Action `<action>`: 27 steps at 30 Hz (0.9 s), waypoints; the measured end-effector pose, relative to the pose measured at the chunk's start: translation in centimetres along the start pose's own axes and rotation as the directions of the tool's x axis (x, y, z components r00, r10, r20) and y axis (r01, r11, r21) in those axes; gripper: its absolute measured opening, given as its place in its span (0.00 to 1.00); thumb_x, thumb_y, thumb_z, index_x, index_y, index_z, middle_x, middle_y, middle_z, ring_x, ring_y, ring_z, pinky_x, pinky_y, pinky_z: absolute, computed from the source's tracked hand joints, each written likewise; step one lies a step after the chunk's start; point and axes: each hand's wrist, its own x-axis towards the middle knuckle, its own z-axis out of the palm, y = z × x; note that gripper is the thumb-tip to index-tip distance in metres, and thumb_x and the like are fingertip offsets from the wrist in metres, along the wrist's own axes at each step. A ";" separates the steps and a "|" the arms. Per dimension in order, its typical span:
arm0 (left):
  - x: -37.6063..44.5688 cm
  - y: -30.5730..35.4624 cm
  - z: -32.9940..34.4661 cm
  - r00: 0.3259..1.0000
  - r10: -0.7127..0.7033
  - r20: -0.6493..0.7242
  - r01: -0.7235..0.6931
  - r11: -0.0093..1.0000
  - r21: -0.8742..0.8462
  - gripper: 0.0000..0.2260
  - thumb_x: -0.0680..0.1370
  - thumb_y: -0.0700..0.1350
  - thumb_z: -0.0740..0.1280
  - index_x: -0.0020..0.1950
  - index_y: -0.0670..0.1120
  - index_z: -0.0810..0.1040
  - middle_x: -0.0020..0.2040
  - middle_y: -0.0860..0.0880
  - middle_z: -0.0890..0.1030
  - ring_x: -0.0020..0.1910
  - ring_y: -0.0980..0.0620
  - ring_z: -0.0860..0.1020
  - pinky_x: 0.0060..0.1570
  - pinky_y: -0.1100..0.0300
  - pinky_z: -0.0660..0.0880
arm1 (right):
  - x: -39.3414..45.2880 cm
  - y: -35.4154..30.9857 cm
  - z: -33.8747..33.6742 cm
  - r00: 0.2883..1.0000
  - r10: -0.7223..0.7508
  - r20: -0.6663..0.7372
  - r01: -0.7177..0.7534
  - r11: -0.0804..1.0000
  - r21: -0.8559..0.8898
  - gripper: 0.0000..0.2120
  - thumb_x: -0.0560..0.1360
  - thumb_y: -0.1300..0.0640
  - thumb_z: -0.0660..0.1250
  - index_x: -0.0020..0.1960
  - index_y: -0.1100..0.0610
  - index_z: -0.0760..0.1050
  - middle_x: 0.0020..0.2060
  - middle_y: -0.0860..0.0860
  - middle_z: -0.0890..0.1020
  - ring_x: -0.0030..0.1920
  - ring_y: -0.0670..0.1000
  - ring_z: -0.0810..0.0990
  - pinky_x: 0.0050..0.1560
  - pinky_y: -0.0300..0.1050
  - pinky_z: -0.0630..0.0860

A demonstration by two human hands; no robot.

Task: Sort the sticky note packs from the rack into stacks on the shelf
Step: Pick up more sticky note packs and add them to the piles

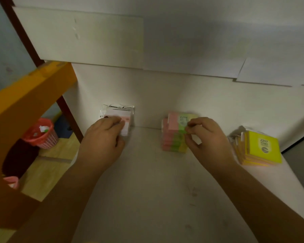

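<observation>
Three stacks of sticky note packs sit along the back of a white shelf [147,181], against the wall. The left hand [102,137] rests on the pale pink stack [120,118] at the left, its fingers curled over the top pack's near edge; the wrapper shows clear and crinkled behind them. Whether it grips the pack or only presses on it, I cannot tell. The right hand [207,135] pinches the right side of the top pack on the middle stack [174,134] — pink, green and yellow bands — thumb below and fingertips above, narrowly closed on it. That top pack sits slightly tilted on the ones beneath. At the far right, well apart from both hands, lies the yellow stack [260,149], fanned unevenly, its top pack printed "2207". Left of the shelf stands an orange rack [21,102], and beyond it — lower down — a pink basket [42,135].
</observation>
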 end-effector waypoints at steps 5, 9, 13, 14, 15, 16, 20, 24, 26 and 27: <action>0.0 -0.2 -0.4 1.000 0.013 0.019 -0.012 0.999 -0.038 0.23 0.72 0.44 0.65 0.67 0.45 0.76 0.64 0.47 0.77 0.61 0.45 0.75 0.60 0.51 0.72 | -0.7 1.3 2.3 0.982 0.018 0.190 -0.018 1.000 0.000 0.04 0.73 0.66 0.71 0.48 0.61 0.79 0.50 0.55 0.79 0.51 0.58 0.78 0.56 0.45 0.72; -0.2 0.0 -0.6 0.999 0.029 -0.021 -0.031 0.993 -0.110 0.24 0.72 0.43 0.64 0.69 0.46 0.74 0.63 0.45 0.78 0.60 0.43 0.75 0.60 0.48 0.73 | -1.1 1.3 2.2 0.962 0.046 0.267 -0.048 0.999 0.002 0.05 0.79 0.62 0.66 0.52 0.60 0.79 0.55 0.54 0.79 0.55 0.57 0.78 0.59 0.48 0.75; -0.4 0.8 -0.8 0.992 -0.021 -0.128 0.001 0.988 -0.152 0.23 0.72 0.44 0.64 0.67 0.42 0.75 0.61 0.41 0.79 0.59 0.39 0.75 0.61 0.45 0.73 | -1.1 1.0 1.8 0.934 0.058 0.352 -0.060 0.998 -0.006 0.10 0.79 0.58 0.66 0.58 0.59 0.78 0.59 0.54 0.78 0.61 0.56 0.77 0.61 0.53 0.76; -0.4 1.2 -0.9 0.985 -0.020 -0.170 -0.009 0.986 -0.168 0.22 0.72 0.43 0.65 0.66 0.41 0.76 0.60 0.40 0.79 0.59 0.39 0.75 0.60 0.45 0.73 | -1.3 0.8 1.5 0.930 0.058 0.362 -0.057 0.998 -0.013 0.12 0.79 0.55 0.66 0.60 0.59 0.77 0.61 0.53 0.77 0.63 0.55 0.75 0.63 0.52 0.74; -0.4 1.5 -0.9 0.979 -0.011 -0.204 -0.028 0.982 -0.187 0.21 0.72 0.42 0.65 0.65 0.40 0.76 0.60 0.40 0.79 0.59 0.39 0.76 0.60 0.45 0.73 | -1.5 0.6 1.1 0.931 0.054 0.360 -0.049 0.999 -0.023 0.14 0.78 0.53 0.66 0.62 0.58 0.77 0.63 0.53 0.76 0.66 0.55 0.74 0.67 0.50 0.72; -0.3 1.9 -1.0 0.974 0.005 -0.228 -0.053 0.977 -0.206 0.20 0.73 0.42 0.65 0.65 0.40 0.77 0.59 0.40 0.79 0.59 0.39 0.76 0.61 0.44 0.73 | -1.7 0.4 0.7 0.936 0.051 0.349 -0.042 0.999 -0.033 0.16 0.78 0.52 0.66 0.63 0.58 0.76 0.65 0.54 0.76 0.68 0.54 0.72 0.69 0.48 0.69; 0.7 4.2 -1.3 0.956 0.062 -0.287 -0.141 0.954 -0.265 0.19 0.74 0.40 0.64 0.64 0.39 0.77 0.59 0.39 0.79 0.60 0.38 0.77 0.61 0.42 0.73 | -2.6 -1.0 -2.3 0.959 0.089 0.268 -0.070 0.994 -0.079 0.18 0.78 0.54 0.68 0.65 0.58 0.75 0.66 0.54 0.76 0.68 0.55 0.73 0.71 0.43 0.66; 1.9 8.7 -2.3 0.933 0.123 -0.338 -0.217 0.942 -0.255 0.18 0.74 0.39 0.65 0.64 0.39 0.77 0.59 0.40 0.79 0.62 0.39 0.75 0.64 0.48 0.71 | -4.1 -2.0 -7.5 0.972 0.129 0.198 -0.104 0.986 -0.133 0.18 0.77 0.56 0.68 0.65 0.57 0.75 0.66 0.53 0.75 0.67 0.54 0.73 0.70 0.42 0.65; 2.3 11.5 -2.6 0.924 0.166 -0.345 -0.263 0.930 -0.257 0.18 0.75 0.40 0.65 0.65 0.40 0.77 0.59 0.40 0.79 0.63 0.39 0.74 0.65 0.48 0.69 | -5.1 -2.1 -10.7 0.979 0.150 0.142 -0.126 0.978 -0.167 0.18 0.76 0.56 0.68 0.66 0.58 0.75 0.66 0.54 0.75 0.67 0.53 0.73 0.71 0.41 0.65; 2.4 13.0 -2.9 0.921 0.176 -0.348 -0.277 0.924 -0.265 0.19 0.75 0.41 0.65 0.65 0.40 0.77 0.60 0.41 0.79 0.63 0.40 0.74 0.66 0.50 0.68 | -5.7 -2.1 -12.5 0.981 0.163 0.108 -0.142 0.973 -0.182 0.18 0.76 0.57 0.68 0.66 0.58 0.75 0.66 0.54 0.75 0.67 0.54 0.73 0.71 0.42 0.65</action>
